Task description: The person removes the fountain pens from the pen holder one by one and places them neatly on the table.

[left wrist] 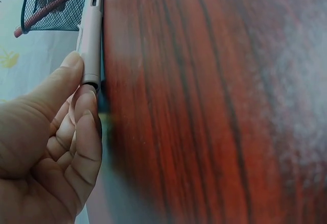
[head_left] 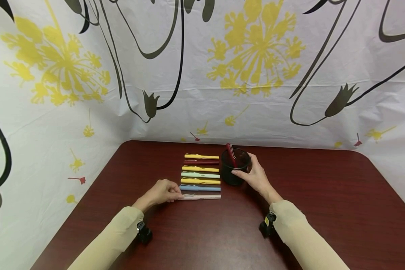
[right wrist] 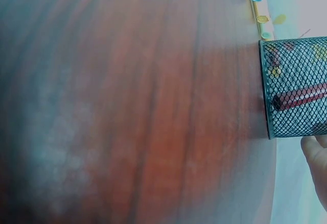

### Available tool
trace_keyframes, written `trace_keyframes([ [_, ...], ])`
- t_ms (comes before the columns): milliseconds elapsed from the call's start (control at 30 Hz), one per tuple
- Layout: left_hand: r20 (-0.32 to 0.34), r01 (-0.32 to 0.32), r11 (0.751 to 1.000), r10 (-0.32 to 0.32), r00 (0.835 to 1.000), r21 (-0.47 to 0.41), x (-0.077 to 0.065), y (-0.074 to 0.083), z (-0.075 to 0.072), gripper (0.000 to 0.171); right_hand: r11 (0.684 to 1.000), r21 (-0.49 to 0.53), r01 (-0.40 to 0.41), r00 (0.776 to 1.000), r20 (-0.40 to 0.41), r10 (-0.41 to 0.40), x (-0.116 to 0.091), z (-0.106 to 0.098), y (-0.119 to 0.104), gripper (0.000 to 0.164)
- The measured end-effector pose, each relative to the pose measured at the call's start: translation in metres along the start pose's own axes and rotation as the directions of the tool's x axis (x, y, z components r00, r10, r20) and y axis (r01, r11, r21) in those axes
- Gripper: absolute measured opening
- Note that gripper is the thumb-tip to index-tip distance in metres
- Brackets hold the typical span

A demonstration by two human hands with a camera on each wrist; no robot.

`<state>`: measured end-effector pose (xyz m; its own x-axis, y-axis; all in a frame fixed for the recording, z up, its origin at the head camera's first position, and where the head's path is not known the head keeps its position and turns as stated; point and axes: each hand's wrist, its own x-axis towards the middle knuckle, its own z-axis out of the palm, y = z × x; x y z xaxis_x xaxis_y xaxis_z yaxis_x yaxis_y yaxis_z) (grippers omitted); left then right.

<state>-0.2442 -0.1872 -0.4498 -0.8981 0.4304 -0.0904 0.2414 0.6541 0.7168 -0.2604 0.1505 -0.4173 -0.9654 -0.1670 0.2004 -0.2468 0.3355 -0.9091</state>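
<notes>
My left hand [head_left: 162, 192] pinches the left end of a pale pink pen [head_left: 202, 197], the nearest in a row of pens lying side by side. In the left wrist view, thumb and fingertips meet at the end of this pen [left wrist: 92, 45]. Just beyond it is a blue pen [head_left: 202, 188]. My right hand [head_left: 256, 174] grips a black mesh pen cup [head_left: 232, 177] from its right side, thumb at the front; its other fingers are mostly hidden behind the cup. Inside leans a dark red pen [head_left: 231, 154], which shows through the mesh in the right wrist view.
Beyond the blue pen lie a yellow pen [head_left: 200, 181], a mint green pen [head_left: 200, 175], another yellow pen [head_left: 200, 169], a dark red pen [head_left: 201, 162] and a far yellow pen [head_left: 201, 156]. Behind the brown wooden table [head_left: 324, 195] hangs a patterned white cloth [head_left: 195, 75].
</notes>
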Motion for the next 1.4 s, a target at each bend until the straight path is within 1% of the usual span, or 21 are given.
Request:
trace_keyframes([
  [200,-0.019,0.005,1.0,-0.004,1.0,0.02,0.0011,-0.001,0.0,0.013,1.0,0.005,-0.006,1.0,0.004,0.006,-0.0003,-0.0003,-0.0007,0.074],
  [400,-0.038,0.017,1.0,-0.016,0.999,0.02,0.0005,0.0007,0.0001,0.015,1.0,-0.004,-0.009,1.0,0.005,0.009,-0.0005,-0.0004,-0.0009,0.074],
  [833,-0.058,0.069,0.997,-0.068,0.996,0.025,0.0001,0.0011,0.0023,0.019,1.0,-0.002,0.0,1.0,0.001,0.0,-0.001,-0.0003,0.0003,0.074],
  [1167,-0.091,0.069,0.997,-0.066,0.994,0.025,-0.0007,-0.0002,0.0044,0.017,1.0,-0.004,-0.001,1.0,0.005,0.001,-0.0006,-0.0003,0.0007,0.074],
  [1400,-0.11,0.05,0.998,-0.046,0.993,0.03,-0.0014,-0.0022,0.0052,0.015,1.0,0.01,-0.005,1.0,0.009,0.005,-0.0003,-0.0002,0.0016,0.073],
])
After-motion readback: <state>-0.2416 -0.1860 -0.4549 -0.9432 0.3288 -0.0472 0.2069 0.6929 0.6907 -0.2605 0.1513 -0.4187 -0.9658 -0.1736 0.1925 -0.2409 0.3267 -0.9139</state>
